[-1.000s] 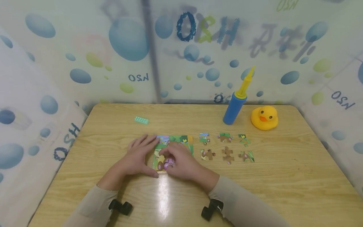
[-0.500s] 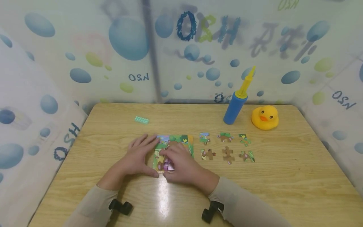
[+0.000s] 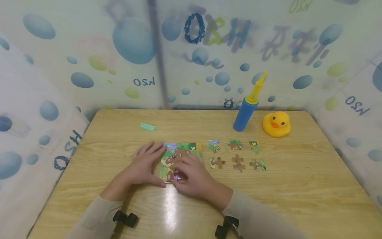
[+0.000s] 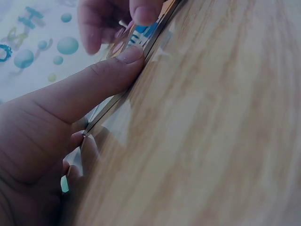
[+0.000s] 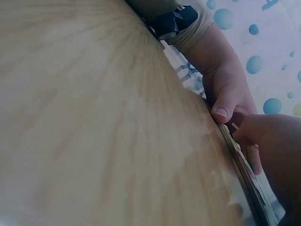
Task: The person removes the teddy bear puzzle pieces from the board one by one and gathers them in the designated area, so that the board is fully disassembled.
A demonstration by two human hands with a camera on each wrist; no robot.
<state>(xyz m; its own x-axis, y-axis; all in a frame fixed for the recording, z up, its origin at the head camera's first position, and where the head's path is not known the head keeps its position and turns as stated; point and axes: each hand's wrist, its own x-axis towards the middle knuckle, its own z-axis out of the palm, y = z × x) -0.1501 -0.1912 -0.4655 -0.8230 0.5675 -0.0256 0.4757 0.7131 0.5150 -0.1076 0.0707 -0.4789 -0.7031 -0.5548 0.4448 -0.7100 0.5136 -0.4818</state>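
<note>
A square puzzle board (image 3: 182, 153) with a brown bear picture lies flat on the wooden table. My left hand (image 3: 144, 167) spreads along its left side, with the fingertips at the far left corner and the thumb (image 4: 99, 84) on the near edge. Over the board's near right part, my right hand (image 3: 194, 176) curls its fingers and pinches a puzzle piece (image 3: 179, 176) with pink and purple on it. This piece looks tilted up from the picture. The right palm and fingers hide much of it. In the right wrist view a thin pale edge (image 5: 234, 126) shows by the right fingertips.
Right of the board lie several loose puzzle pieces (image 3: 238, 163) in two rows. A blue and yellow hand pump (image 3: 245, 113) and a yellow rubber duck (image 3: 277, 124) stand behind them. A mint-green toy brick (image 3: 147, 126) lies at the back left.
The right hand has shifted slightly toward the near right, and more of the bear's head shows. The piece at its fingers has tilted up. The left hand stays put.
</note>
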